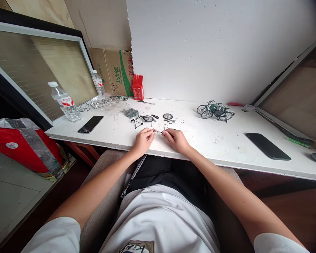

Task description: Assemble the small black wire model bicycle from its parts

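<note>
At the centre of the view, a thin, rod-like part [158, 131] is spanning the gap between the left hand [143, 141] and the right hand [177, 140], each pinching an end between thumb and fingers, its exact shape seeming too small to make out. Just above, a dark, spindly bicycle frame [138, 121] and a round, fine-spoked wheel [168, 116] are lying on the smooth white tabletop [200, 140]. Both bare forearms are reaching up from lower left and lower right, converging over its near edge.

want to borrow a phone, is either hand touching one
No, the left hand and right hand pinch a thin part, while one phone lies off to the left and another phone to the right.
</note>
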A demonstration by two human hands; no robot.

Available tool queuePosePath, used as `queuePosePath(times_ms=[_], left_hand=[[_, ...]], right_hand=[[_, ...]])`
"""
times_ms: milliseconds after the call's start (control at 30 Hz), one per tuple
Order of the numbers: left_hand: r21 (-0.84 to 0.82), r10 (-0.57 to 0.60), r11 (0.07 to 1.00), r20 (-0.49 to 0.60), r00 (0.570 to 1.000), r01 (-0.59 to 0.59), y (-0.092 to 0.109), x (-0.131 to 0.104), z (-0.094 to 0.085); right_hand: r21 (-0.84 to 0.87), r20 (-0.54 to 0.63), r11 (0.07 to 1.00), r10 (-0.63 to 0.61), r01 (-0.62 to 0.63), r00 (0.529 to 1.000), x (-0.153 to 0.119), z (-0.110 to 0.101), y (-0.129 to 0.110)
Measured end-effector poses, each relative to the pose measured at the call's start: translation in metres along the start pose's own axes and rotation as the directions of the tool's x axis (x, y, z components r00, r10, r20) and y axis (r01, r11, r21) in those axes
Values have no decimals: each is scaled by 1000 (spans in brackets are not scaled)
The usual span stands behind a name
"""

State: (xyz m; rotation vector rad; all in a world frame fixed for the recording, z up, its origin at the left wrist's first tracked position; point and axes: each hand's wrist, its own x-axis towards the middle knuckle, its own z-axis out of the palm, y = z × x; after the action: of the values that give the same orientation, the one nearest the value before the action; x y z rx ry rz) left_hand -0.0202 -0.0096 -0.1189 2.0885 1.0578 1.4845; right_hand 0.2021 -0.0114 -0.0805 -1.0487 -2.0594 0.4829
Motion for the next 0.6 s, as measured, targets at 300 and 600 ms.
queuePosePath(times_ms=[300, 600], left_hand=[[35, 18, 999, -6, 1000, -18, 4, 0, 2], [38, 20, 999, -15, 1000, -19, 2, -1, 2]], right_hand=[[-67, 24, 995, -74, 75, 997, 0, 10, 9], [6, 32, 992, -128, 128, 991, -2, 9, 10]])
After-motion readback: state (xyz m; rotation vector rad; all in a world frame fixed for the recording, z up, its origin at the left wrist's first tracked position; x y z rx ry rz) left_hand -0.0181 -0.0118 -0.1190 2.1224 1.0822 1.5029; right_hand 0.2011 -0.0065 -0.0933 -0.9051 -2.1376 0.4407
